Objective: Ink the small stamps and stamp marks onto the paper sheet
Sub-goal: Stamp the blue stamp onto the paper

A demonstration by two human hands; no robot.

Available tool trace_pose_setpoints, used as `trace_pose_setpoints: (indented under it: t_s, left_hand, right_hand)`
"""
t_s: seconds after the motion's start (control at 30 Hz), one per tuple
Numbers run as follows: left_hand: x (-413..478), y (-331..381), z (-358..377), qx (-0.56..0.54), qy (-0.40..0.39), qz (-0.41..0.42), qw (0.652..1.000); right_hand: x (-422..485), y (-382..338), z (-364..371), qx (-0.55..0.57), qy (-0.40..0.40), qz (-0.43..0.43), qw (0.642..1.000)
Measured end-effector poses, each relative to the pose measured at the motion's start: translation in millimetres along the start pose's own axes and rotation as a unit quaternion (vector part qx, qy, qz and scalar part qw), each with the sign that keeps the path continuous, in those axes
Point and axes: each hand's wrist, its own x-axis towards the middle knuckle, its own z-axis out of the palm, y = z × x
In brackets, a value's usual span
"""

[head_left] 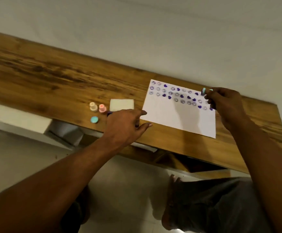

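Over the paper sheet point(179, 113) on the tabletop point(53, 76), my right hand point(226, 105) pinches a teal stamp point(204, 91) above the far purple marks. My left hand point(125, 125), grip loosely spread, presses the sheet's near-left corner, beside the ink pad point(121, 105) and three spare stamps point(97, 111).

Paper sheet point(179, 115): white, its far part printed with rows of purple marks, outlined smiley circles mixed with solid hearts; near part of the sheet unmarked. Left of the sheet on the brown, dark-streaked wood-grain table point(53, 73): a white pad point(121, 105), then a pink stamp point(102, 108), a cream stamp point(93, 106) and a light blue stamp point(94, 119). At the sheet's far right corner, the right hand point(226, 105) holds a mint-green stamp point(204, 91) with a dark purple face.
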Motion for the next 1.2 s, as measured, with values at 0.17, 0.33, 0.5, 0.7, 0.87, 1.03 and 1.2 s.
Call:
trace_pose_setpoints:
  t_s: [0.17,0.33,0.5,0.7,0.87,1.03,1.2]
  left_hand:
    - [27,43,33,-0.003,-0.025,0.056,0.998]
    - [43,59,67,0.029,-0.075,0.076,0.994]
    - [57,56,75,0.102,-0.087,0.073,0.988]
    - [68,52,72,0.227,-0.11,0.022,0.967]
    - [62,67,81,0.196,-0.152,0.002,0.969]
    - [57,83,83,0.162,-0.15,0.021,0.975]
    - [59,67,72,0.195,-0.126,0.011,0.973]
  right_hand:
    - [23,33,-43,-0.055,0.043,-0.017,0.997]
    - [39,62,-56,-0.119,0.041,-0.031,0.992]
    - [50,75,-49,-0.182,0.02,-0.046,0.982]
    - [51,74,-42,-0.213,0.031,-0.043,0.976]
    - [45,62,-15,-0.242,0.01,-0.071,0.967]
    - [40,47,24,-0.246,-0.037,-0.118,0.961]
    - [29,36,69,-0.267,-0.102,-0.175,0.942]
